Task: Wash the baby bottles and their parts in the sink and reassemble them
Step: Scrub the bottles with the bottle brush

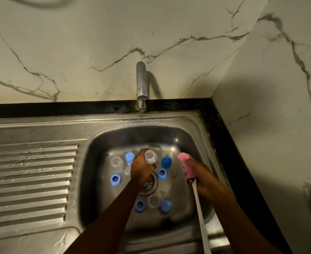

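Observation:
My left hand (141, 167) grips a clear baby bottle (151, 157), mouth pointing up and away, over the steel sink basin (96, 143). Just to its right, my right hand (202, 176) holds a bottle brush by its pink sponge head (185, 165); the white handle (199, 208) runs back toward me. On the basin floor lie another clear bottle (116, 163), blue caps (166, 161) (129, 158) (165, 206), blue collar rings (115, 179) (162, 173) (139, 205) and a clear nipple (153, 200), around the drain (149, 183).
A steel tap (141, 85) rises from the back rim; no water runs from it. A ribbed draining board (29, 178) lies left of the basin. Marble walls close the back and right side, with a black counter edge (229, 143).

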